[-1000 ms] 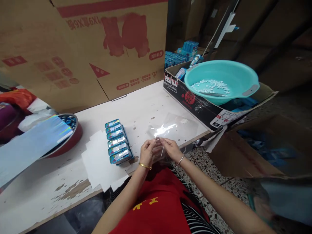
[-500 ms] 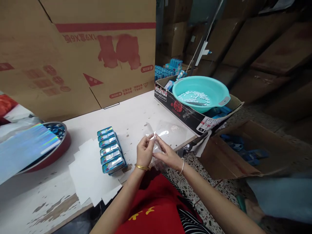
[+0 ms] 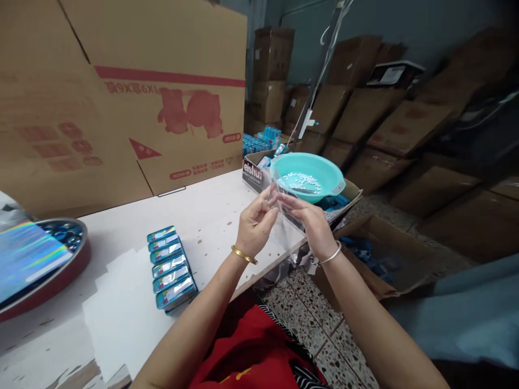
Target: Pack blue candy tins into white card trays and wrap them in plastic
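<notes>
A thin clear plastic bag (image 3: 288, 237) hangs between my hands above the table's front edge. My left hand (image 3: 256, 226) has its fingers curled and closed on the bag's upper part. My right hand (image 3: 318, 229), its fingers stretched out, lies against the plastic; whether the fingertips are inside the bag I cannot tell. To the left of my hands, a row of several small blue packs (image 3: 172, 267) stands on the table, beside fanned white sheets (image 3: 121, 308).
A turquoise basin (image 3: 338, 172) with small white pieces rests on a black printed box (image 3: 252, 177). At left a red-rimmed bowl (image 3: 83, 251) holds dark blue items under a shiny sheet (image 3: 28, 256). A large carton (image 3: 182, 48) stands behind; an open carton (image 3: 389, 237) sits low at right.
Both hands have risen and moved right with the plastic bag, and my right hand's fingers have straightened. The view has tilted up and turned slightly right.
</notes>
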